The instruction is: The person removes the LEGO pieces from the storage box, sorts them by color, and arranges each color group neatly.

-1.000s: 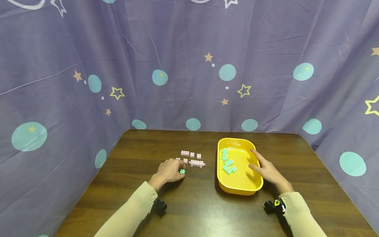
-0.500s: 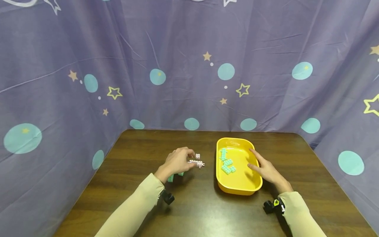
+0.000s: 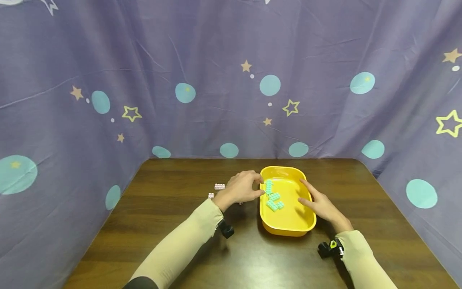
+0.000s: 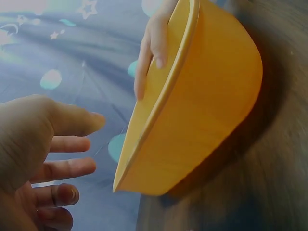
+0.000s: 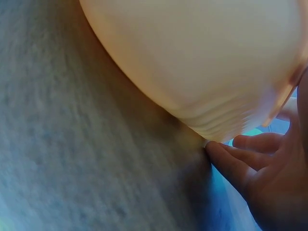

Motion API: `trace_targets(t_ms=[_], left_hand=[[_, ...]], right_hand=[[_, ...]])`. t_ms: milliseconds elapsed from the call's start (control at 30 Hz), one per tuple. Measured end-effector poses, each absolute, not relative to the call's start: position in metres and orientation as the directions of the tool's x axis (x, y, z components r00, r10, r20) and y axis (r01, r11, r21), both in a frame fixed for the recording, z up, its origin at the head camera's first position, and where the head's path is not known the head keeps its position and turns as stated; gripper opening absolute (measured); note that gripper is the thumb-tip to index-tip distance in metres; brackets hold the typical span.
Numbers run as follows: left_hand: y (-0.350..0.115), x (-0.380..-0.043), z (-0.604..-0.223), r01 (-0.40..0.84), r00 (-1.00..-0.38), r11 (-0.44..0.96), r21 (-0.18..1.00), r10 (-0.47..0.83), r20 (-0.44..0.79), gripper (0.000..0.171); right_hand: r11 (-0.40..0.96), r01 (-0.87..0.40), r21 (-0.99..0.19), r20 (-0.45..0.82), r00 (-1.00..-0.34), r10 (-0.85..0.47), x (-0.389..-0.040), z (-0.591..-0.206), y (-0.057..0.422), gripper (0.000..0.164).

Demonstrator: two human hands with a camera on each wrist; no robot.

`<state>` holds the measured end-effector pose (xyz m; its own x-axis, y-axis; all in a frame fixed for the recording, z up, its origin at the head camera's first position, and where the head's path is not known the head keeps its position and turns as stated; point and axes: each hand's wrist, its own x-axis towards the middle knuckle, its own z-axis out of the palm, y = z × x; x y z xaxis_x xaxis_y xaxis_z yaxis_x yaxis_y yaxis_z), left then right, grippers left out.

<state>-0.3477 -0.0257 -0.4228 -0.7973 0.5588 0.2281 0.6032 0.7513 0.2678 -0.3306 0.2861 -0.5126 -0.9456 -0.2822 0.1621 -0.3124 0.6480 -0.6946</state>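
My left hand (image 3: pixel 243 186) hovers at the left rim of a yellow tray (image 3: pixel 288 232). In the left wrist view its thumb and fingers (image 4: pixel 72 168) are apart, with nothing between them. On the far side, my right hand (image 3: pixel 325 206) holds the tray's right rim. Two of its digits reach over the inside, while other fingers (image 5: pixel 231 166) touch the outer wall in the right wrist view. Several mint-green toy bricks (image 3: pixel 272 205) lie in the tray's left half. Pink bricks (image 3: pixel 219 186) lie on the table left of the tray, some hidden by my left hand.
The brown wooden table (image 3: pixel 173 176) ends at a purple curtain (image 3: pixel 209 120) behind and at the sides. One more pink brick (image 3: pixel 211 195) sits close to my left wrist. My left sleeve (image 3: pixel 184 241) covers part of the table's front.
My left hand has moved right from the bricks on the table, past the pink ones, to the tray's left rim. My right hand stays on the tray. The head view has shifted slightly.
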Motion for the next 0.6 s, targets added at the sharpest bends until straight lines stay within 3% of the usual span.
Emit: trace_targets(t_ms=[600], left_hand=[[0.028, -0.358, -0.437, 0.624, -0.778, 0.762, 0.172, 0.627, 0.045, 0.036]], right_hand=[[0.645, -0.293, -0.705, 0.136, -0.950, -0.283, -0.333, -0.510, 0.285, 0.074]])
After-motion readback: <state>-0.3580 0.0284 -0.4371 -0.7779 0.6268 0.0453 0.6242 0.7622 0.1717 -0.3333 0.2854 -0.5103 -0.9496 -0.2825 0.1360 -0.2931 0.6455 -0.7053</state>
